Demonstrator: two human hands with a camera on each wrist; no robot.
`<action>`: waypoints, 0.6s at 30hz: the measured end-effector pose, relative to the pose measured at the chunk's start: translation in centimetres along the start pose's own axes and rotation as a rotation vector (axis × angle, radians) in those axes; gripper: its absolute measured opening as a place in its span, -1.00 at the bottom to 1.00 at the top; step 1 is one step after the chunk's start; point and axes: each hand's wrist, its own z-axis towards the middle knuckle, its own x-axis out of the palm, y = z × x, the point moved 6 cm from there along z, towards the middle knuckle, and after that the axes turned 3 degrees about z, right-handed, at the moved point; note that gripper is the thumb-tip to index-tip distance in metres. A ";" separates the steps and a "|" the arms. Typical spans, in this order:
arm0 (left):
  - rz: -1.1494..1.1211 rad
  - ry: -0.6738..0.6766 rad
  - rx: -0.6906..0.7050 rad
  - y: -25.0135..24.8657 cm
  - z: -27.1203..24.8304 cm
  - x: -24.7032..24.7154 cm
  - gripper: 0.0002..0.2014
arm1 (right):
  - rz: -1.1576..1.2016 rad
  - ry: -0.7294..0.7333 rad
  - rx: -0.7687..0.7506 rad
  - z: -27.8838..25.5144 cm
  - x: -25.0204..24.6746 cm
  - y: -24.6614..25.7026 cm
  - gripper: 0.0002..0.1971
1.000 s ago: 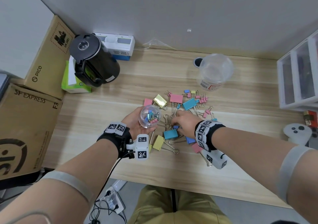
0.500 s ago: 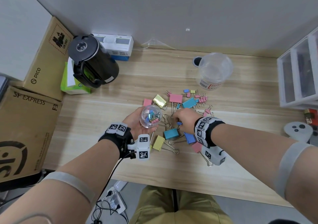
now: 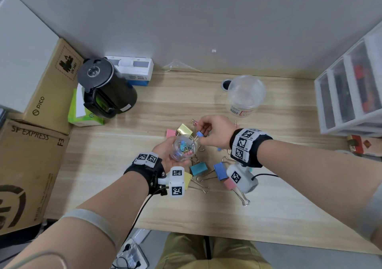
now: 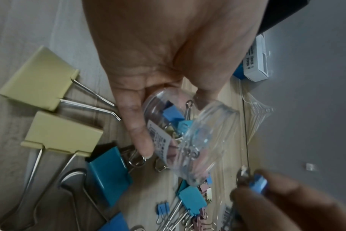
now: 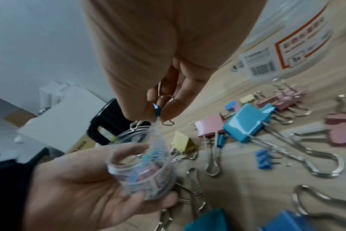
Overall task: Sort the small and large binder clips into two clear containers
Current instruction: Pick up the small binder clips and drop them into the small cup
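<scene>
- Clips in pink, blue, teal, yellow and gold, with silver wire handles, lie scattered on the wooden desk [image 3: 289,217] in front of you, large and small mixed together.
- Your left hand [image 3: 165,155] cradles a small clear jar [image 3: 185,147] above the desk, fingers and thumb curled round its wall; the jar is tilted, its open mouth turned toward your right hand, and it holds several small clips in blue, pink and gold.
- Your right hand [image 3: 217,132] pinches one small blue clip [image 3: 199,134] between thumb and fingertips, just beside the jar's rim and above it.
- That clip has a glossy blue body and thin silver loops that stick out past your fingers.
- A larger clear cup [image 3: 246,95] with a printed label stands upright farther back on the desk, well apart from the jar; you cannot tell from these views whether anything lies in it.
- Large clips near your wrists include a teal one [image 3: 198,169], a blue one [image 3: 220,171] and a pale yellow one [image 4: 38,78].
- A gold clip [image 3: 185,129] and a pink one [image 3: 171,133] lie just behind the jar.
</scene>
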 end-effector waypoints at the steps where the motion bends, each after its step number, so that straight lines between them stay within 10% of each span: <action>1: 0.013 0.008 -0.001 -0.1 0.0 0.4 -0.63 | -0.016 0.018 -0.026 0.0 0.5 0.7 -0.82; 8: 0.053 0.108 -0.032 -0.2 0.1 2.6 -0.72 | -0.107 0.074 -0.107 -1.5 3.3 2.1 -0.79; 15: 0.058 0.098 -0.047 -0.1 -0.2 1.6 -0.56 | -0.088 -0.221 0.026 -1.6 -2.1 -2.2 -0.83; 18: 0.041 0.088 -0.039 -0.2 -0.1 1.0 -0.59 | -0.395 -0.014 0.168 -1.6 -1.8 -5.8 -0.84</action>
